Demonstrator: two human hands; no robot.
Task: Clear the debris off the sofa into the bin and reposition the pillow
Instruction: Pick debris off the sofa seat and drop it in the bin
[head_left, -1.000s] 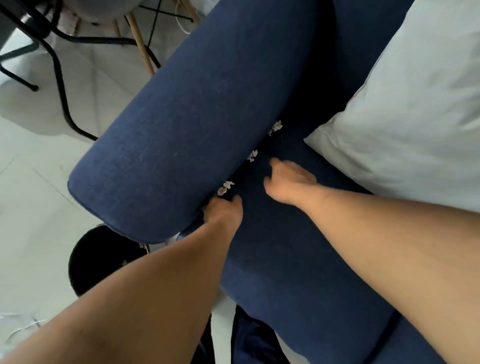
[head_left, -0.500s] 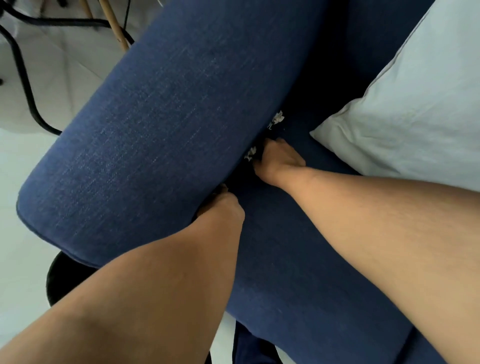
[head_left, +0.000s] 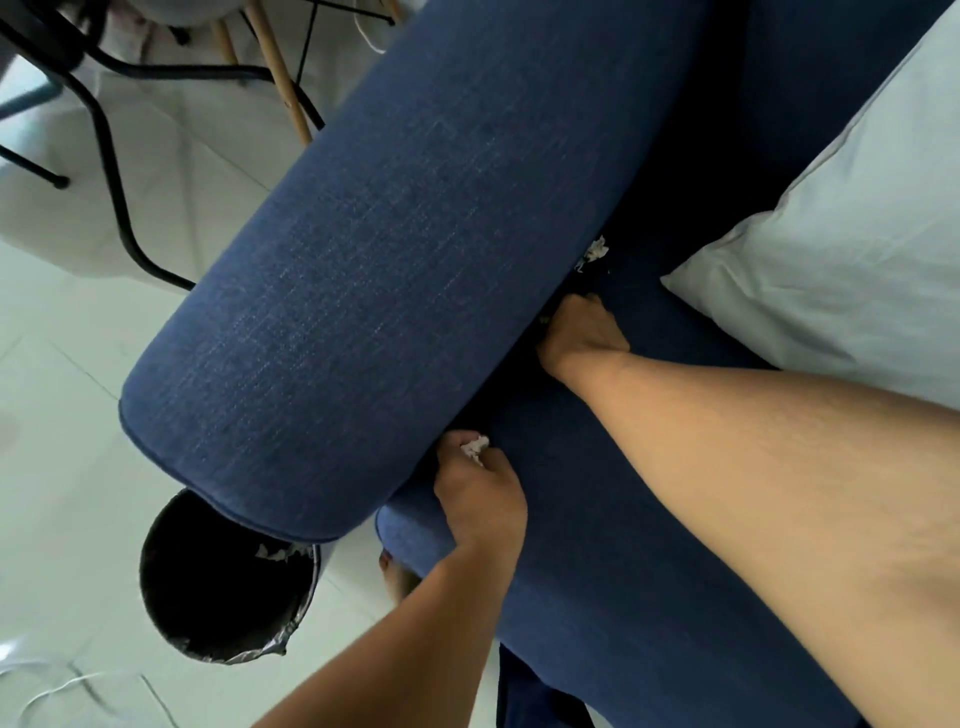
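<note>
A dark blue sofa fills the view, its thick armrest running diagonally. My left hand is closed on a white paper scrap at the seat's front corner beside the armrest. My right hand presses its fingertips into the crease between armrest and seat; what they hold is hidden. Another white scrap lies in that crease just beyond my right hand. A pale grey pillow rests on the seat at the right. The black-lined bin stands on the floor below the armrest's end, with scraps inside.
White tiled floor lies left of the sofa. Black metal legs and wooden chair legs stand at the upper left. A white cable trails on the floor at the bottom left. My foot shows beside the bin.
My left hand has drawn back from the crease toward the seat's front corner with a scrap in it. My right hand stays dug in at the crease. The bin has come fully into view.
</note>
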